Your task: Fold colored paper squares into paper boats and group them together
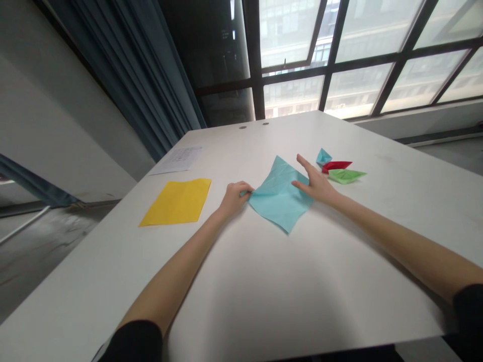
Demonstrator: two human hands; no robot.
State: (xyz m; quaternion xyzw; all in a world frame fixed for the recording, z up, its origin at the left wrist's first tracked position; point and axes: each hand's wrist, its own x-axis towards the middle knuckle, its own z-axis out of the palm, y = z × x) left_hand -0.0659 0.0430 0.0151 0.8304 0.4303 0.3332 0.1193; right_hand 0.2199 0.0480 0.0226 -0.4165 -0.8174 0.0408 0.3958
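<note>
A light blue sheet of origami paper (281,201) lies unfolded on the white table (241,281), turned so that one corner points toward me. Crease lines cross its far half. My left hand (236,196) pinches the sheet's left corner between thumb and fingers. Over the right part of the paper is my right hand (315,183), its thumb and fingers spread, holding nothing. Whether its palm edge touches the sheet I cannot tell.
A yellow paper sheet (177,201) lies to the left, with a printed white page (177,160) behind it. Folded paper pieces sit at the right: blue (323,157), red (337,166) and green (346,176). Beyond the table are a curtain (151,65) and windows (294,95).
</note>
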